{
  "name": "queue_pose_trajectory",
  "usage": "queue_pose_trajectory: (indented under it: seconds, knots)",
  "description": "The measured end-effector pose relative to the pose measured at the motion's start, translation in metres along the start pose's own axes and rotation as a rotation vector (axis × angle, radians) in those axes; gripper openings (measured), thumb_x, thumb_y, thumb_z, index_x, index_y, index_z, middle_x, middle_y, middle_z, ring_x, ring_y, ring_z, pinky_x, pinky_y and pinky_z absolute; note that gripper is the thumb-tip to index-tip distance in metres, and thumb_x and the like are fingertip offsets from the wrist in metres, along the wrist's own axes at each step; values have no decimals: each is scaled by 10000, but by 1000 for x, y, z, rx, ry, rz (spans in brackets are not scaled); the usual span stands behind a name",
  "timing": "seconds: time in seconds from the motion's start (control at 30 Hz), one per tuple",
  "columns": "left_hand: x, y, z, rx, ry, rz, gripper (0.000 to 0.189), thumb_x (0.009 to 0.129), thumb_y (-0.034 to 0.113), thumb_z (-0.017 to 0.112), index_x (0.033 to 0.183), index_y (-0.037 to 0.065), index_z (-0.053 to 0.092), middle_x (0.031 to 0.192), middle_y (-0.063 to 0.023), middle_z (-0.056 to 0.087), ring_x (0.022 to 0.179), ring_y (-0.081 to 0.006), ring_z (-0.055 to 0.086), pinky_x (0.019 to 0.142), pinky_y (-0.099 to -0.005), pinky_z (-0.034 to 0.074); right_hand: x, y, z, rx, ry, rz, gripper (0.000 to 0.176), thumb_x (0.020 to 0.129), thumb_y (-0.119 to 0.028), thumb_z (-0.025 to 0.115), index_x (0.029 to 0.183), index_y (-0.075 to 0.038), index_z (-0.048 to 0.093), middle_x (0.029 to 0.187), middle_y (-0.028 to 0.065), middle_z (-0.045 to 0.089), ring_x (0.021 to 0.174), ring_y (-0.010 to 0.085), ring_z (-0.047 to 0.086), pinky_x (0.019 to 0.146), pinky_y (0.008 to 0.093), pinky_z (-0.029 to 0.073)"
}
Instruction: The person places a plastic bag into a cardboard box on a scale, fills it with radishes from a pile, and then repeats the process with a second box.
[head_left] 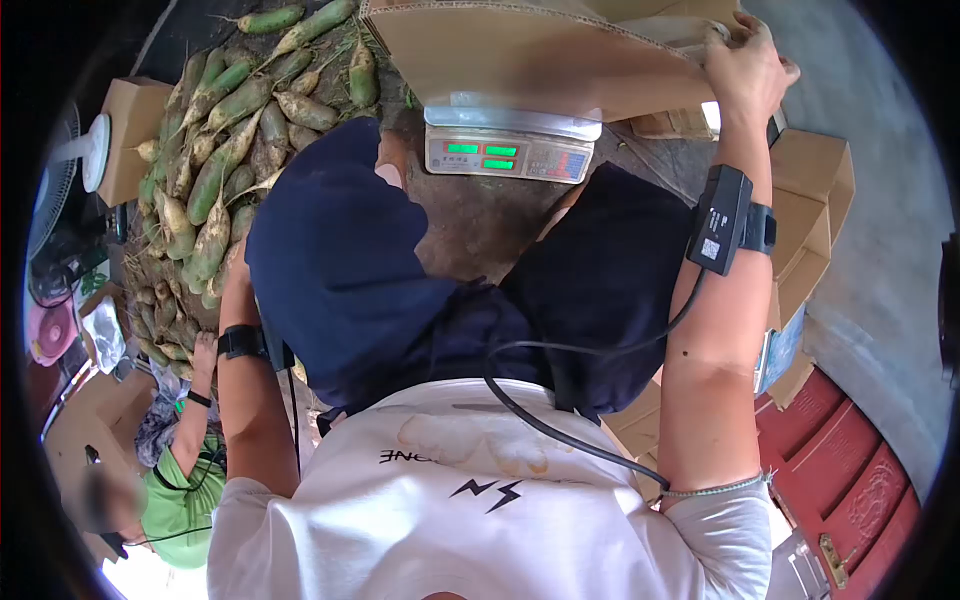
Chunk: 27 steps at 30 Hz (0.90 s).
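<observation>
My right hand [745,68] is at the right edge of an open cardboard box [540,60], its fingers bent over the rim. The box rests on a digital scale [508,150] whose green displays are lit. At the left, my left hand [238,262] is mostly hidden behind my knee, beside the pile of green and white radishes [215,185]; its fingers do not show. Soil clings to many of the radishes.
Another person in a green shirt [185,510] is at the lower left, one arm toward the pile. A white fan [95,152] and a cardboard box [135,130] stand at the left. More open boxes [805,200] and a red door [850,480] are at the right.
</observation>
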<state>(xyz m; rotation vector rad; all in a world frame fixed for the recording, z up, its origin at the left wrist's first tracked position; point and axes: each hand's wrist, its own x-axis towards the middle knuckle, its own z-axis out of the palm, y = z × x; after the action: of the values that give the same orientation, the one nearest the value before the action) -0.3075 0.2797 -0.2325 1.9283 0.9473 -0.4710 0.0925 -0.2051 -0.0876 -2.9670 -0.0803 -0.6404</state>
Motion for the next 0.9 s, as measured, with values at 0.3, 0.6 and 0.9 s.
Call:
queue_pose_trajectory:
  seconds: [0.3, 0.6, 0.9]
  knots:
    - [13, -50, 14, 117, -52, -49, 415, 792, 155, 648, 1151, -41, 583, 1076, -182, 652, 979, -266, 616, 874, -338, 464, -3, 18, 3, 22, 91, -29, 264, 784, -343, 641, 1009, -235, 726, 1017, 76, 689, 1026, 283, 585, 977, 365, 374]
    - [-5, -72, 27, 207, -70, -30, 449, 752, 174, 689, 1144, -23, 596, 1040, -185, 658, 935, -280, 629, 841, -346, 477, -4, 5, 0, 44, 349, -278, 226, 767, -261, 626, 911, -117, 723, 965, 130, 671, 997, 309, 563, 956, 413, 360]
    - [-20, -111, 47, -88, 334, -323, 417, 735, 178, 700, 1098, -16, 629, 813, -192, 690, 814, -292, 688, 761, -378, 534, -13, -30, -31, 129, 402, -409, 284, 771, -159, 681, 1051, -110, 678, 1042, 90, 652, 1014, 317, 530, 914, 424, 395]
